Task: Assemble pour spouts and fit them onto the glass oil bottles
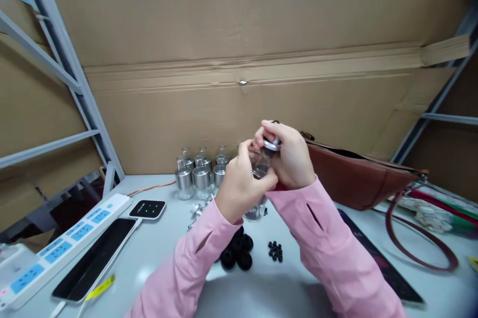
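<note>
My left hand point(242, 181) is wrapped round a clear glass bottle point(263, 161), which I hold raised and slightly tilted above the table. At its mouth is a silver-and-black cap point(272, 145), gripped by the fingers of my right hand point(294, 158). Whether the cap is fully seated cannot be seen. Part of the bottle is hidden behind my hands. Below my wrists lie a pile of round black caps point(236, 251) and a small cluster of tiny black pieces point(275, 251). Small silver metal parts point(197, 212) lie beside my left forearm, which covers some of them.
Several glass bottles with silver bands point(202, 177) stand by the cardboard wall point(239, 109). To the left are a power strip point(70, 246), a phone point(99, 258) and a small black device point(148, 209). A brown bag point(351, 173) and a dark tablet point(384, 263) lie right.
</note>
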### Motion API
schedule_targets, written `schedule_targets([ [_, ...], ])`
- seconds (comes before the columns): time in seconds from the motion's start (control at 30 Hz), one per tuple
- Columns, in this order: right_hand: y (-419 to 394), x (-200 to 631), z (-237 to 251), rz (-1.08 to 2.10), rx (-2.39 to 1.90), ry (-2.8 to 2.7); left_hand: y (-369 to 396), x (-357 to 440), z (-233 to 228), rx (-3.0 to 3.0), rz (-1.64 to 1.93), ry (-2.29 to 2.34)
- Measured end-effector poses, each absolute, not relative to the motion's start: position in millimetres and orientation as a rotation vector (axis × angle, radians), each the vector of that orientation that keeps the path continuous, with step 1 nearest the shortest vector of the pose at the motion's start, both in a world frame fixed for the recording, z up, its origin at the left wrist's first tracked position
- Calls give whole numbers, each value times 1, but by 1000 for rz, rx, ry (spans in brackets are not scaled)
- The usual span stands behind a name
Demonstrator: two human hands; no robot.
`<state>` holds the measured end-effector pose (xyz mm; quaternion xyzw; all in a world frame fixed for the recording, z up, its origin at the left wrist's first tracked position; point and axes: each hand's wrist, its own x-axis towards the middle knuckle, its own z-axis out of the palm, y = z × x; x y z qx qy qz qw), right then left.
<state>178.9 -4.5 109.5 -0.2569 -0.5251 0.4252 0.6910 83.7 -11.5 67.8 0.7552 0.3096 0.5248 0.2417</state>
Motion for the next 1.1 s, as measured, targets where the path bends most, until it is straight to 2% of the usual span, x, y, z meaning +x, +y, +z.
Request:
schedule_targets([
  [0.17, -5, 175, 107, 913, -691, -1360, -8, 87, 61, 1994, 1407, 1044],
  [0.3, -5, 165, 101, 749, -724, -1378, -1, 87, 60, 2012, 1391, 1258],
  [0.43, -2, 157, 95, 570, -734, -1422, 10, 85, 59, 2122, 1326, 1295],
  [0.53, -1, 156, 95, 561, -707, -1465, 19, 83, 57, 2110, 1307, 1188],
  [0.67, -1, 156, 96, 696, -652, -1481, 25, 73, 60, 1938, 1219, 770],
  [0.9, 0, 154, 95, 1189, -525, -1479, 33, 51, 59, 1693, 468, 246],
  [1.1, 1, 156, 95, 1510, -436, -1347, 36, 58, 46, 1445, 216, -112],
])
